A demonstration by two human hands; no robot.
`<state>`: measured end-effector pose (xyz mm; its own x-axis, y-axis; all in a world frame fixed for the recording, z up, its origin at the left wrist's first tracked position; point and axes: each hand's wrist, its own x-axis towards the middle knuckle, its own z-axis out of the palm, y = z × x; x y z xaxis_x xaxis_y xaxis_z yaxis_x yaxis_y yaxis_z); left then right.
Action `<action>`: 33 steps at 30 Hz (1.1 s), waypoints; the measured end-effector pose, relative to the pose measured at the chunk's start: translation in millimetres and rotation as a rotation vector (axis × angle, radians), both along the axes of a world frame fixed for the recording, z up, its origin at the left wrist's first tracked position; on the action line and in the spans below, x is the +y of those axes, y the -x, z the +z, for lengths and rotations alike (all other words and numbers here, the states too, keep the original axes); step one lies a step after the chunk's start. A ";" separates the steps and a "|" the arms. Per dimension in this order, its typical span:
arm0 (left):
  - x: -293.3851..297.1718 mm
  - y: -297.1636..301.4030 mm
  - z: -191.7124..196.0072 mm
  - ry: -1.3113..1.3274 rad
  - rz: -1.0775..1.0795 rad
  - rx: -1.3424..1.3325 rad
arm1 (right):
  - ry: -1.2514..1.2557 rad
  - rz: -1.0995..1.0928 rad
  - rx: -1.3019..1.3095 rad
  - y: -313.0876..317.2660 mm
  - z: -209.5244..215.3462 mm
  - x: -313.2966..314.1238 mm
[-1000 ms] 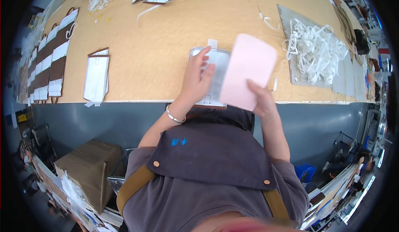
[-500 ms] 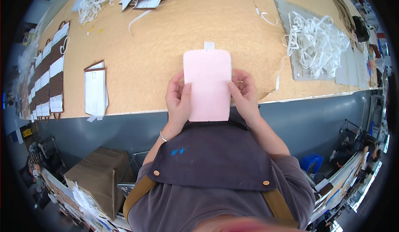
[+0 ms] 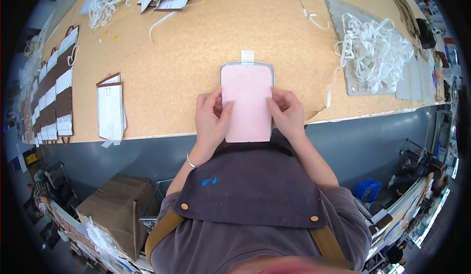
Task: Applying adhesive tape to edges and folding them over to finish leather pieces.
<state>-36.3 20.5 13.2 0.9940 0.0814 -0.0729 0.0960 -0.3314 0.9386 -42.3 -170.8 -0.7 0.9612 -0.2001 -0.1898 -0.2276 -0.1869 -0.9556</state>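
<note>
Hands flank pink sheet (image 3: 247, 102): left hand (image 3: 211, 122) and right hand (image 3: 287, 114) pinch its edges, seemingly squaring it over grey template (image 3: 247, 66) on surface (image 3: 186, 63).

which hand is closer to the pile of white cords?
Right. The right hand on the pink sheet sits nearer the white cords; the left hand is across the sheet.

The pink sheet (image 3: 248, 104) covers nearly all of the grey template (image 3: 247, 66) beneath it, leaving only a thin rim. The palms of the left hand (image 3: 212, 122) and right hand (image 3: 287, 116) face down, unseen. The white cord pile (image 3: 375, 45) is too tangled to count.
</note>
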 end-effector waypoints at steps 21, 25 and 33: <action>-5.7 -6.0 3.4 -0.303 -0.051 -0.049 | 0.237 0.008 -0.043 -6.2 5.9 0.3; -4.7 -5.6 4.8 -0.314 -0.069 -0.019 | 0.238 0.008 -0.031 -6.1 5.4 0.6; -3.2 -9.8 4.5 -0.366 -0.060 -0.014 | 0.320 0.033 0.011 -9.7 10.6 1.3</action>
<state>-26.5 17.3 17.7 0.9985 0.0412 -0.0363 0.0543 -0.6497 0.7582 -32.7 -169.5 9.9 0.9665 -0.2197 -0.1329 -0.2264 -0.4847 -0.8449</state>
